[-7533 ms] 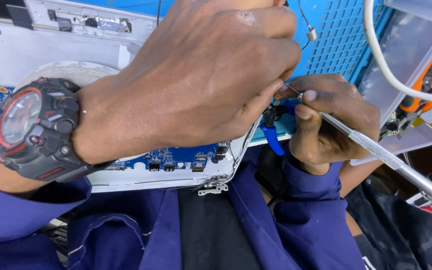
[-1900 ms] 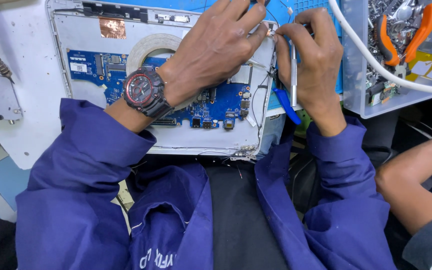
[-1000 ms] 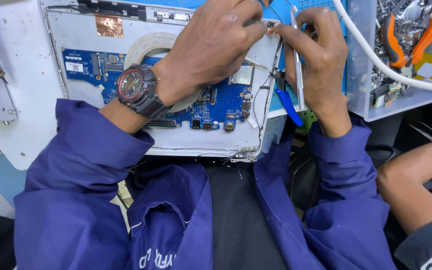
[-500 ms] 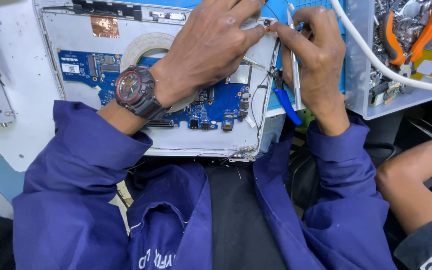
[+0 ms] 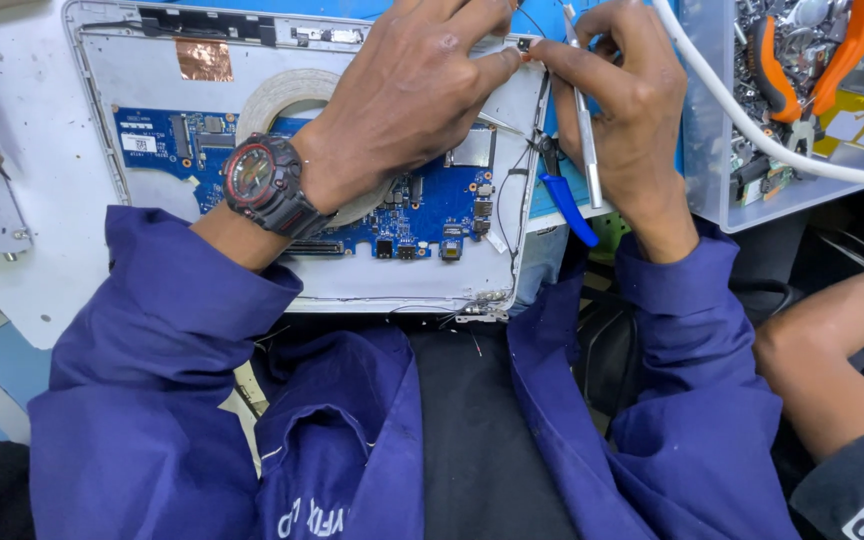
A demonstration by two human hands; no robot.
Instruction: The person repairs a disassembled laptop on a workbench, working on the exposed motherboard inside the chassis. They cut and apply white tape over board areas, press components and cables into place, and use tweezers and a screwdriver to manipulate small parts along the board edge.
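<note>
While both grips meet, the small black part (image 5: 523, 44) sits pinched between fingertips.

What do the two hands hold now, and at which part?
Right hand: silver tool, around its upper shaft. Left hand: fingertips on the casing's edge; a grip cannot be told.

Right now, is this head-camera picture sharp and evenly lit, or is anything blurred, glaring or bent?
Head view: light is bright and even, shadows soft. The left hand, the right hand and the blue circuit board look sharp, without motion blur. The white cable curves, perhaps partly from wide-lens bend. The copper foil patch shows mild sheen, no harsh glare.
</note>
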